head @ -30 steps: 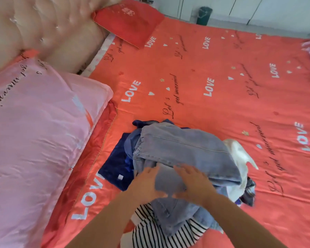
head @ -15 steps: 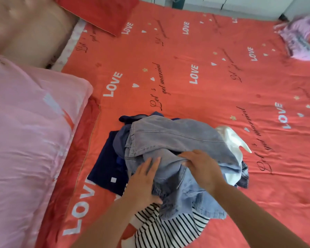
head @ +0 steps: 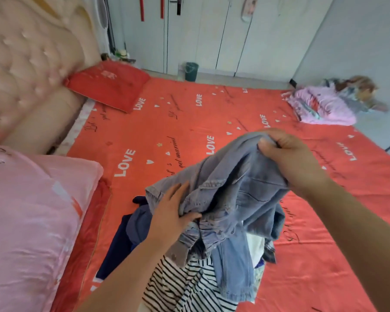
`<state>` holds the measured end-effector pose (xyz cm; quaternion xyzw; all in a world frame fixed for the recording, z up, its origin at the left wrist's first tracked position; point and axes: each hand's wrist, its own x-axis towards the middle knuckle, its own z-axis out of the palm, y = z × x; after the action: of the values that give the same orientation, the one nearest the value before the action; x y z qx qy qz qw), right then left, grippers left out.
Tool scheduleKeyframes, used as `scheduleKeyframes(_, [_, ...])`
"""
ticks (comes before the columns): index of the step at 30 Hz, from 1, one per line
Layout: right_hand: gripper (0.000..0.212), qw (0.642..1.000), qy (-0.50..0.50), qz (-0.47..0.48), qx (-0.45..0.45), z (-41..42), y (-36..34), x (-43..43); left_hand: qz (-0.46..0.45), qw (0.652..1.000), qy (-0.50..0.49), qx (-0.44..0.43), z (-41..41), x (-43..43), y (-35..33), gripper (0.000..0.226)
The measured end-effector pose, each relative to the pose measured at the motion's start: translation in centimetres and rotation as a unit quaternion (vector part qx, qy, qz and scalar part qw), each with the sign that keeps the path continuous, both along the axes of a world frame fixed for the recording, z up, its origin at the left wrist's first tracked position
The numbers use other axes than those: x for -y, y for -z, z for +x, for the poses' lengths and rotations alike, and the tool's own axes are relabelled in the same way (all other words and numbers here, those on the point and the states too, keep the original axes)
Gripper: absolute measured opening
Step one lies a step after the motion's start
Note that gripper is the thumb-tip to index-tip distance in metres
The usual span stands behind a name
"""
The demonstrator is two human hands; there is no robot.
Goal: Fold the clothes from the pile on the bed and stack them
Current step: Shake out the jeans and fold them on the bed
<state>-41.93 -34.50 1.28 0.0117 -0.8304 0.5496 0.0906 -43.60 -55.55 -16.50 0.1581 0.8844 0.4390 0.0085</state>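
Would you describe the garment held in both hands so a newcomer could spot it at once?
On the orange-red LOVE-print bed sheet, a clothes pile lies at the near edge beside the pink pillow. Above it, the right hand and left hand hold a denim jacket. It alone is faded grey-blue with stitched seams, unlike the striped top and navy garment underneath.

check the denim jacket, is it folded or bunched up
Bunched up, not folded: the denim jacket hangs crumpled above the pile, the right hand gripping its top edge and the left hand holding it lower down.
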Motion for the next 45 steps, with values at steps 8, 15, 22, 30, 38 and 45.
scheduleKeyframes(8, [0.021,0.99,0.079,-0.115,-0.012,1.4,-7.0,-10.5,0.066,0.994,-0.017,-0.081,-0.4,-5.5,-14.2,0.046])
scheduleKeyframes(15, [0.021,0.981,0.192,-0.003,0.029,3.0,-3.7,-22.0,0.119,0.992,0.048,-0.016,0.1,-16.2,-23.5,0.042])
scheduleKeyframes(22, [0.052,0.964,0.168,0.181,-0.094,7.6,-1.0,-30.3,0.187,0.98,0.016,0.059,1.3,-29.9,-28.0,0.039])
scheduleKeyframes(30, [0.097,0.939,-0.1,0.301,-0.135,10.1,-0.2,-32.1,0.344,0.912,-0.005,0.224,1.0,-38.6,-30.2,0.03])
scheduleKeyframes(38, [0.016,0.991,0.02,0.062,-0.113,9.0,-8.9,-35.3,0.43,0.848,-0.022,0.309,-0.6,-38.4,-30.1,0.025])
scheduleKeyframes(45, [0.011,0.971,0.157,-0.166,-0.064,7.5,-15.4,-34.9,0.255,0.931,0.082,0.249,2.4,-38.5,-26.7,0.057])
